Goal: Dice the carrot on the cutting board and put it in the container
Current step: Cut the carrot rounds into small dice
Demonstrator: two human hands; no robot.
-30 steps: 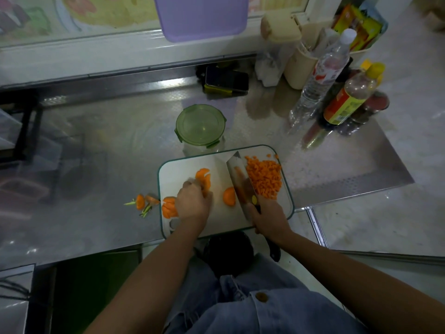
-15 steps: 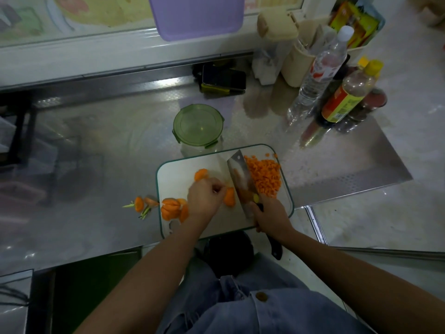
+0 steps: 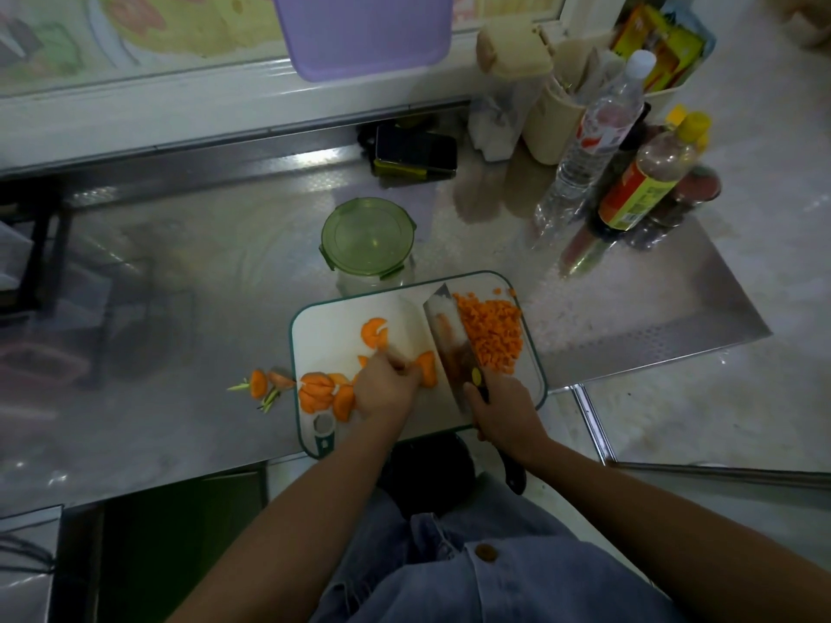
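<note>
A white cutting board [image 3: 341, 317] with a green rim lies on the steel counter. Diced carrot [image 3: 492, 332] is heaped on its right side. Carrot slices [image 3: 374, 332] lie in the middle and more slices [image 3: 321, 391] at the board's left edge. My left hand [image 3: 386, 386] holds a stack of carrot slices [image 3: 427, 368] near the board's centre. My right hand [image 3: 506, 413] grips the handle of a cleaver [image 3: 447, 339], whose blade stands between the stack and the dice. A round container [image 3: 368, 238] with a green lid sits just behind the board.
Carrot ends with green stems [image 3: 265, 384] lie on the counter left of the board. Bottles [image 3: 638, 182], a beige cup [image 3: 555, 114] and a dark phone-like object [image 3: 416, 150] stand at the back right. The counter's edge drops off on the right.
My left hand has moved right from the slices in the board's middle to the stack next to the cleaver. The cleaver and right hand have barely shifted.
</note>
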